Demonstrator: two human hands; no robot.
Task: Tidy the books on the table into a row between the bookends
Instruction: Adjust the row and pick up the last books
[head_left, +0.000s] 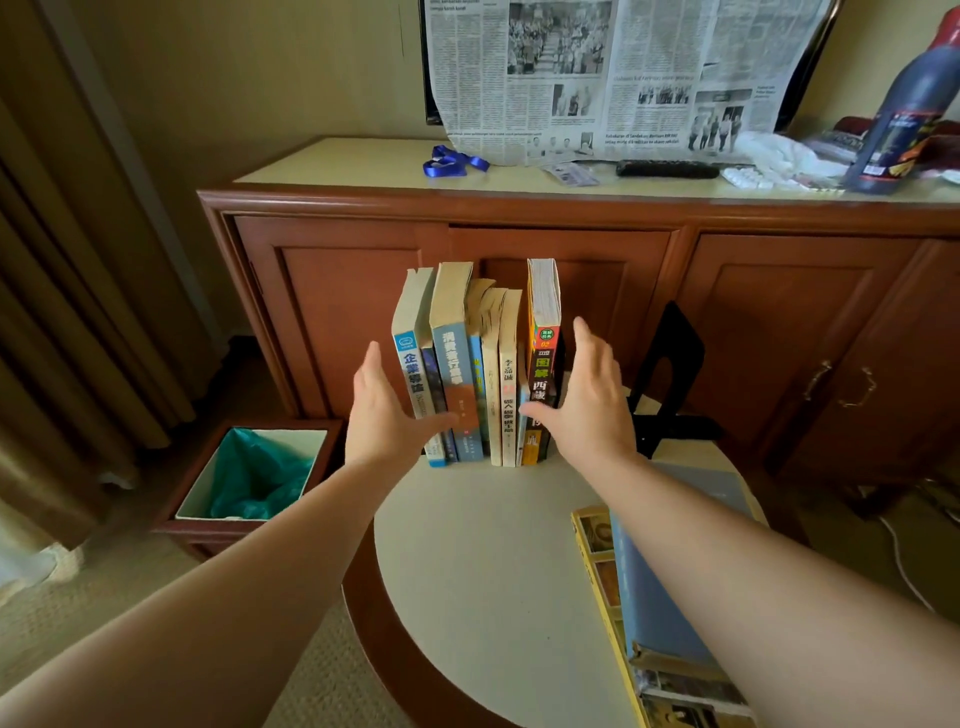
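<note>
Both arms extended. Left hand (387, 415) flat, fingers straight, palm against left end of upright row of books (478, 374) at far edge of round table (483, 561). Right hand (584, 410) flat likewise at right end, gripping nothing. Black bookend (670, 374) just right.
</note>
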